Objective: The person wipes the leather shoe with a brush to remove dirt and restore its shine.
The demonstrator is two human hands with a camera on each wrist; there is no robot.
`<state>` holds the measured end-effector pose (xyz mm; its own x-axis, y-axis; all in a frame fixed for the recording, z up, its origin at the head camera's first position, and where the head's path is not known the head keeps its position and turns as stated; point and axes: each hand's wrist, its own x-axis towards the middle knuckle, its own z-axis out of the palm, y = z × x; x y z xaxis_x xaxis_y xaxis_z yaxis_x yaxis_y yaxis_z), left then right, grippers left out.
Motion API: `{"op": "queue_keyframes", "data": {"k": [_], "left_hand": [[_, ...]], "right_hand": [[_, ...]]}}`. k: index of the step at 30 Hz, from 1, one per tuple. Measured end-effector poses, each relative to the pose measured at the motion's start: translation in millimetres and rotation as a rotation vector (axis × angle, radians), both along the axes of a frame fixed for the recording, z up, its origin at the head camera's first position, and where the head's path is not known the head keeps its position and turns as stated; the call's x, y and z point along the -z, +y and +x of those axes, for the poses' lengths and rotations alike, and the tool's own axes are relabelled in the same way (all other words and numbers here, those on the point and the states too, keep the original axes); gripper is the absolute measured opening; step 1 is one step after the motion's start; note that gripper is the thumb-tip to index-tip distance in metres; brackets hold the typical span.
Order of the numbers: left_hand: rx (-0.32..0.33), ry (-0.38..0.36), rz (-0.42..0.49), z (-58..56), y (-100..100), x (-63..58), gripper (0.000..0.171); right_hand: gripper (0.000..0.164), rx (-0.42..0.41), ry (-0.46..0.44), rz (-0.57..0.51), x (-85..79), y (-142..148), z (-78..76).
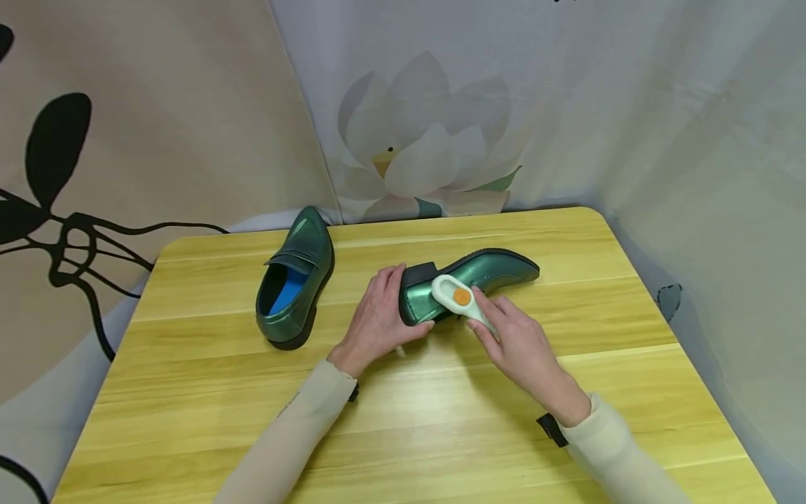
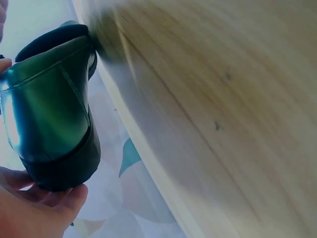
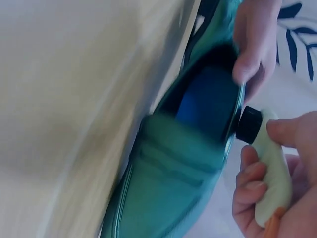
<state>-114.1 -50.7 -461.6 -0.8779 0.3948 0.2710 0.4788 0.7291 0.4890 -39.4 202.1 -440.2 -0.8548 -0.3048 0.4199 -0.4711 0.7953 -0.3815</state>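
Observation:
A shiny green loafer lies tipped on its side over the table, its black sole facing away and its toe to the right. My left hand grips it at the heel, thumb near the opening and fingers against the sole. In my right hand is a small pale brush with an orange spot on its back. Its black head is right at the loafer's side, beside the opening, in the right wrist view. A blue insole shows inside the loafer.
The matching green loafer stands upright at the table's left, toe toward the back edge. Under both shoes is a yellow wood-grain table with rounded corners. Printed fabric curtains hang close behind and beside it.

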Motion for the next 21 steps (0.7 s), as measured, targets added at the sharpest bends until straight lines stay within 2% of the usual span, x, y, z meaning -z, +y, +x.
{"op": "queue_keyframes", "data": {"k": [3,5,10,13,15,19,21], "left_hand": [[0.000,-0.002,-0.003,0.4,0.3,-0.8,0.111],[-0.002,-0.014,-0.003,0.8,0.0,-1.0,0.111],[-0.013,-0.052,-0.010,2.1,-1.0,-0.4,0.112],[-0.015,-0.045,-0.010,2.2,-1.2,-0.4,0.112],[-0.015,-0.034,-0.005,2.3,-1.4,-0.4,0.112],[-0.010,-0.025,0.009,2.6,-1.3,1.1,0.113],[-0.009,-0.030,0.009,3.0,-1.4,2.0,0.113]], "right_hand": [[0.057,-0.058,-0.016,0.014,1.5,-8.0,4.8],[0.056,-0.056,-0.028,0.020,2.4,-8.4,5.6],[0.055,0.044,-0.019,-0.009,4.2,7.0,0.7],[0.055,0.087,-0.003,-0.026,4.6,11.0,0.1],[0.056,0.071,-0.003,-0.028,4.3,8.5,1.1],[0.057,-0.011,-0.020,-0.011,4.4,0.6,3.9],[0.057,-0.019,-0.018,-0.005,5.4,0.4,4.0]]}}
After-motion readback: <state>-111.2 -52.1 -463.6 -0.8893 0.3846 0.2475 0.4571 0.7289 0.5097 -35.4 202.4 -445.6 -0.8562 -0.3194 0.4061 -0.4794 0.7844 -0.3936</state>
